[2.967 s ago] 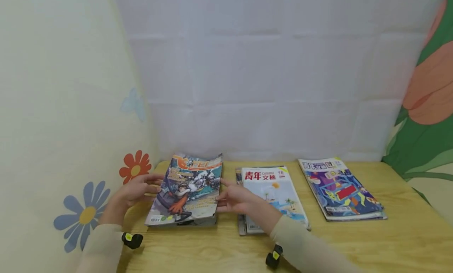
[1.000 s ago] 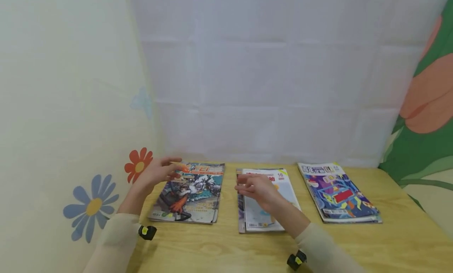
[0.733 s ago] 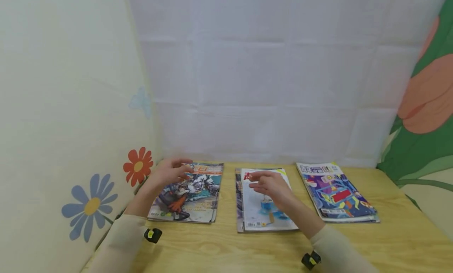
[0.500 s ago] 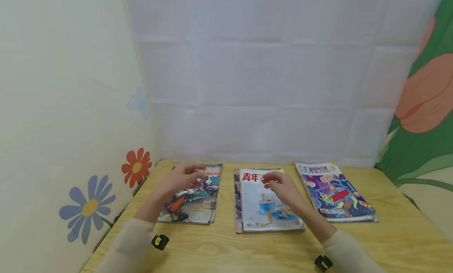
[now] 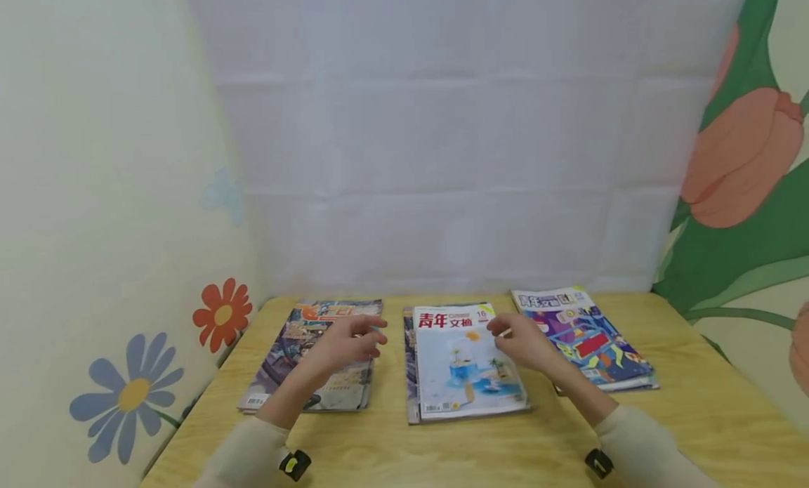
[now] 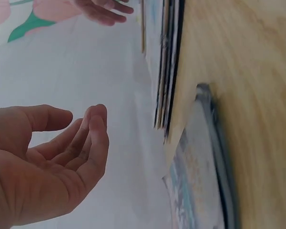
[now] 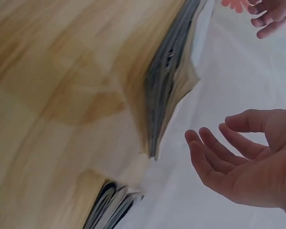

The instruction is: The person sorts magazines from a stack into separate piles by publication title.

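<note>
Three stacks of magazines lie side by side on a wooden table (image 5: 543,439). The left stack (image 5: 297,354) has a comic cover, the middle stack (image 5: 464,365) a white and blue cover with red characters, and the right stack (image 5: 588,337) a purple cover. My left hand (image 5: 357,339) hovers over the left stack's right edge, fingers relaxed, holding nothing. Over the gap between the middle and right stacks hangs my right hand (image 5: 515,339), also relaxed and empty. The left wrist view shows the left hand (image 6: 62,152) with loosely curved fingers; the right wrist view shows the right hand (image 7: 229,157) the same way.
A panel with painted flowers (image 5: 221,312) closes the left side, a white cloth (image 5: 442,193) the back, and a tulip mural (image 5: 739,158) the right. Bare wood runs along the table's front. Black wrist cameras (image 5: 293,465) sit on both sleeves.
Both hands let go of the left stack, which now lies flat, and drifted to the right. The right hand crossed the middle stack to its right edge.
</note>
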{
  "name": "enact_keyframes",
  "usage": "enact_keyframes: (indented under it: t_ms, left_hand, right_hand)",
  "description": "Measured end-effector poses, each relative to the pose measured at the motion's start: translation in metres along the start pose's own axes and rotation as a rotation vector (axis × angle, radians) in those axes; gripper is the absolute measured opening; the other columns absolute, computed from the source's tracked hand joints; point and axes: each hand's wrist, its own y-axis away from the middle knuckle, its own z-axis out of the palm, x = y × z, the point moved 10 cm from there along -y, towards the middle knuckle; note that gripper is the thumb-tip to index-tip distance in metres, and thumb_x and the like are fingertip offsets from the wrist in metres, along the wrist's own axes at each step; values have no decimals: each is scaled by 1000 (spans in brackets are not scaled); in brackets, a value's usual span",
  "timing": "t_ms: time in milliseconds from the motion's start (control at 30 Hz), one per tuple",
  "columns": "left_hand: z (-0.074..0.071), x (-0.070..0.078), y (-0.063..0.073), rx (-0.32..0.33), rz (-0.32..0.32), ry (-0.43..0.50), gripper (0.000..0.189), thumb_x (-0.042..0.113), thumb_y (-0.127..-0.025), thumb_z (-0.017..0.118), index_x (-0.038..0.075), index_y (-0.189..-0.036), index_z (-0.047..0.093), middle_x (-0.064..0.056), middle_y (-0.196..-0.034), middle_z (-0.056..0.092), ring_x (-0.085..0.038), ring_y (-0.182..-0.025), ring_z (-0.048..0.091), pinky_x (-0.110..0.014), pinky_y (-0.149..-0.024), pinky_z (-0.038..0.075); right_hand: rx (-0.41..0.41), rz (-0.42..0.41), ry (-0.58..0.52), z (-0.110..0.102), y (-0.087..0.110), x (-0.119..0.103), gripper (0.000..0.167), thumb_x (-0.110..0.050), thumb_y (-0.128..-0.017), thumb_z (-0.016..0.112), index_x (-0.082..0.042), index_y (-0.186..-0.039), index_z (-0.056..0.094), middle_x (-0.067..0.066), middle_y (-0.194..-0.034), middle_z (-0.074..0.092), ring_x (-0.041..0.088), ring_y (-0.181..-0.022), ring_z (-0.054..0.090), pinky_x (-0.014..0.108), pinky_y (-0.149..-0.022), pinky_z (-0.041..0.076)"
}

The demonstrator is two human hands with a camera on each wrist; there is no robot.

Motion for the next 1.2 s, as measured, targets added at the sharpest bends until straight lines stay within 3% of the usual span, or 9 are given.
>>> enact_keyframes:
  t_ms: [100,267,400,600,833,1033,1200]
  left_hand:
    - [8,-8,0,1,-41,34,38,13,-106,55,0,-141,55,-16,-114,66,-41,-102,65,-52,-86,56]
    - [24,-21,-1,-24,-149,177,46,18,-105,57,-4,-145,48,-25,-127,60,-39,-105,64,-48,-88,57]
    - [36,-29,-8,-33,-187,278,49,16,-105,58,-7,-146,45,-27,-130,58,-37,-107,65,-47,-88,58]
    - [52,-40,-17,-13,-267,344,49,12,-102,59,-9,-145,46,-28,-130,57,-38,-107,65,-48,-87,58]
    - [71,-33,-18,-41,-336,470,61,7,-101,56,-10,-153,30,-35,-146,40,-49,-129,48,-57,-91,54]
    - [78,-34,-20,7,-358,502,58,12,-105,51,-13,-152,28,-35,-147,39,-49,-134,42,-56,-92,54]
    - [81,-33,-22,37,-370,510,61,9,-101,54,-12,-152,28,-34,-148,38,-48,-135,41,-55,-94,53]
  right_hand:
    - [-25,16,1,4,2,8,28,3,-90,64,9,-118,66,21,-107,69,35,-96,66,46,-82,57]
    - [-70,103,-33,6,5,24,32,-2,-91,68,10,-120,65,19,-106,68,32,-95,66,43,-78,58]
    - [-90,205,-116,5,8,37,36,-2,-91,66,13,-124,61,17,-106,67,27,-87,66,40,-74,59]
    - [-106,314,-246,10,14,51,43,-2,-93,63,18,-130,53,19,-106,65,29,-79,68,41,-71,61]
    - [-149,370,-193,15,17,62,42,-8,-95,65,16,-129,57,17,-102,69,29,-74,71,41,-65,61]
    - [-180,396,-167,15,16,64,38,-9,-98,65,15,-127,60,15,-97,70,26,-77,71,40,-66,61]
    - [-194,410,-159,13,18,63,38,-8,-96,67,16,-125,60,14,-90,68,24,-74,68,38,-67,61]
